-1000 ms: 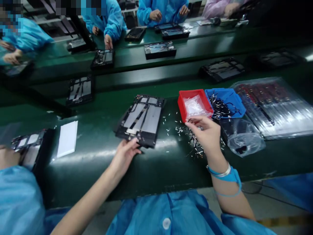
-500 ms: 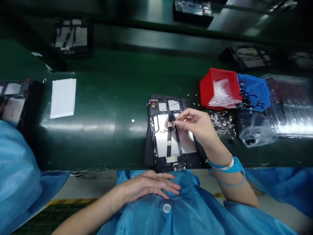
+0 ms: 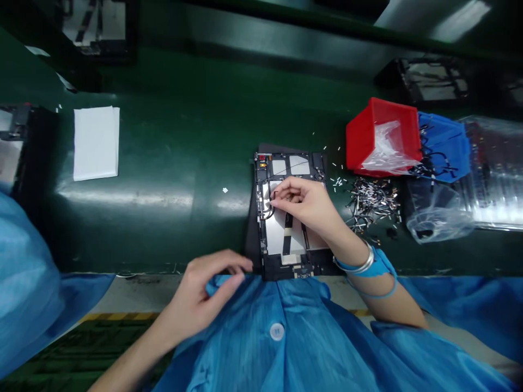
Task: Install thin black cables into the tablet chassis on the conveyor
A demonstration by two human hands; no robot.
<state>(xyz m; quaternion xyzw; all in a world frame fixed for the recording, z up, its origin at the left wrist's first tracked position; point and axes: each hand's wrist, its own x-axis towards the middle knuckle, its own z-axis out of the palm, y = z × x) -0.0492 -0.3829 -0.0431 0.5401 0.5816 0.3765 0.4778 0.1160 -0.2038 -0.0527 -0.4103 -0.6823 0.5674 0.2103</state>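
Observation:
An opened tablet chassis [image 3: 281, 239] lies on the green belt [image 3: 175, 158] at the near edge, right in front of me. My right hand [image 3: 304, 204] rests over its upper middle, fingers pinched on a thin black cable against the silver plates. A blue wrist strap and a metal bangle [image 3: 368, 267] circle that wrist. My left hand [image 3: 204, 294] is at the belt's edge beside the chassis's lower left corner, fingers curled around a fold of my blue smock [image 3: 286, 337].
A red bin [image 3: 382, 136] with a clear bag and a blue bin [image 3: 445, 144] of black cables stand to the right. Small loose parts [image 3: 371, 198] are scattered beside them, with plastic bags [image 3: 437, 218] further right. A white pad [image 3: 96, 141] lies left. Other chassis sit farther back.
The view tilted down. My right hand moved left and down onto the chassis with the cable. My left hand rose from my lap to the belt's edge and closed on the smock.

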